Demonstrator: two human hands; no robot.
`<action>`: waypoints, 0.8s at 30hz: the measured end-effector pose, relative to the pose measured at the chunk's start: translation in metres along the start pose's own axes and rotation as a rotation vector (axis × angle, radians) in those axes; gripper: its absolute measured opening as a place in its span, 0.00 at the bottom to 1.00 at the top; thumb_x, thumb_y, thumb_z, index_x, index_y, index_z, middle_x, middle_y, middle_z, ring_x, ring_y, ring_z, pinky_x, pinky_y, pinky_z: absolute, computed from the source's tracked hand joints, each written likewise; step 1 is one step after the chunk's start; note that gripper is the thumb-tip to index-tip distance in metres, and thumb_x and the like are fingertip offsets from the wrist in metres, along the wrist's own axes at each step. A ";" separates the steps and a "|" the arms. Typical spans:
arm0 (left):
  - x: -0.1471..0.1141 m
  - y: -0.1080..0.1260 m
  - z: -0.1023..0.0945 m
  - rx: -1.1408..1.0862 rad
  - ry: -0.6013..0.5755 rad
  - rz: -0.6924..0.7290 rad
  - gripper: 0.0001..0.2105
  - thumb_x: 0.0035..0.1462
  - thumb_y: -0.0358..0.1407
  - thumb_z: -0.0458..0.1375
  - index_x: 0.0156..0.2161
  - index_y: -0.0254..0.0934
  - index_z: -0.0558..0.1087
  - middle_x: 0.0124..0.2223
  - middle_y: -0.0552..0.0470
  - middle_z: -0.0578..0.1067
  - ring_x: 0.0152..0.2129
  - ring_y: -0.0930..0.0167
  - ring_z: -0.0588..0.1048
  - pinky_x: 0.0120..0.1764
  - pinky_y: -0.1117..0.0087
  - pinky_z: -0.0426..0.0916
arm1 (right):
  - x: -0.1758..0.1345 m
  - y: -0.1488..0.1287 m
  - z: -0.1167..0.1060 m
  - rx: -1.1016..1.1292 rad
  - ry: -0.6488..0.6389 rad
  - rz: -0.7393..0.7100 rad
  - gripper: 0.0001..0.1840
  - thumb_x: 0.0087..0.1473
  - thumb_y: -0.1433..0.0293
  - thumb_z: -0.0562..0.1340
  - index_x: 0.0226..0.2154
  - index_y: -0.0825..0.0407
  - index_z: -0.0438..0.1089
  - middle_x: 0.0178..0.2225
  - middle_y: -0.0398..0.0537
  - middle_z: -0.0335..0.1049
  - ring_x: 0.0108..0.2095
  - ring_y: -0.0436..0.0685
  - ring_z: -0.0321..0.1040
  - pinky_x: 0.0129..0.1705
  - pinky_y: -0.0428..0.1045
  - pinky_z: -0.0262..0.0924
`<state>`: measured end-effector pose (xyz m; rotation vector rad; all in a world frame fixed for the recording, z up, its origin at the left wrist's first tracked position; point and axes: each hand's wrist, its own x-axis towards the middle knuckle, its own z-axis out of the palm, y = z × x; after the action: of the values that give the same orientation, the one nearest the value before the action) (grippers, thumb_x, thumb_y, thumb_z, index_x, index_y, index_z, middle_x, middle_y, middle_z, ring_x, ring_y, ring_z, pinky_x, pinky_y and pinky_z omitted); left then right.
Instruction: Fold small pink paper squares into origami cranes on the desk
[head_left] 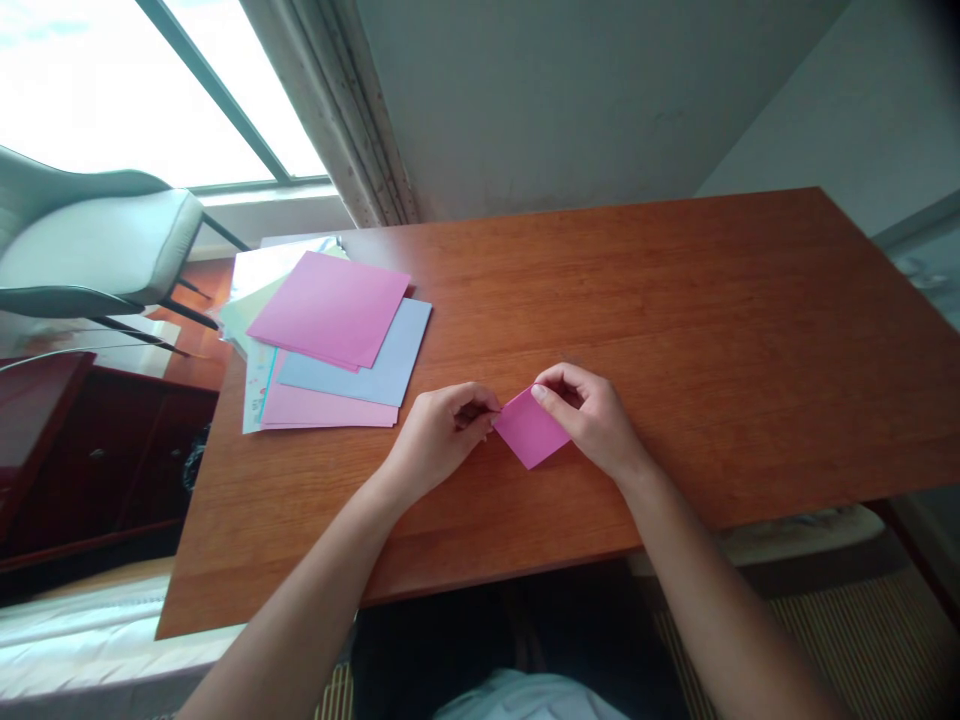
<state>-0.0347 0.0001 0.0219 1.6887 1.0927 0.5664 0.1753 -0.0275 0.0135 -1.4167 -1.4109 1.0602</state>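
In the head view, a small pink paper piece (531, 435) sits between the two hands, near the front edge of the wooden surface (675, 330). The left hand (431, 440) has its fingers (474, 392) pinched at the left corner; the right hand (596, 420) grips the upper right edge between thumb and fingers, probably so the thin, flat, diamond-turned shape stays steady. Larger smooth sheets, pink (330, 305) over blue-grey (401, 345), overlap at the left, likely kept aside to leave working room on the glossy grained wood
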 end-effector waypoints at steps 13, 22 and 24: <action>0.000 -0.002 -0.004 0.002 -0.065 0.069 0.03 0.57 0.28 0.56 0.35 0.37 0.71 0.32 0.52 0.76 0.28 0.72 0.75 0.32 0.73 0.71 | -0.001 -0.008 -0.006 0.052 -0.068 0.031 0.13 0.61 0.59 0.61 0.32 0.50 0.73 0.31 0.44 0.72 0.32 0.53 0.67 0.33 0.48 0.60; -0.001 -0.001 -0.004 0.027 -0.075 0.068 0.04 0.57 0.26 0.55 0.35 0.37 0.70 0.33 0.52 0.76 0.29 0.73 0.75 0.32 0.74 0.70 | -0.001 -0.003 -0.006 0.064 -0.081 0.021 0.08 0.59 0.63 0.63 0.34 0.50 0.74 0.33 0.44 0.74 0.34 0.54 0.69 0.36 0.49 0.63; -0.002 0.000 -0.004 0.033 -0.086 0.082 0.04 0.58 0.27 0.56 0.37 0.37 0.71 0.35 0.52 0.76 0.30 0.73 0.75 0.34 0.74 0.70 | -0.001 -0.003 -0.006 0.058 -0.080 0.023 0.08 0.59 0.63 0.63 0.34 0.50 0.74 0.33 0.45 0.75 0.34 0.54 0.70 0.36 0.49 0.63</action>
<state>-0.0387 0.0008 0.0242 1.7767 0.9803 0.5248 0.1801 -0.0287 0.0184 -1.3650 -1.4122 1.1742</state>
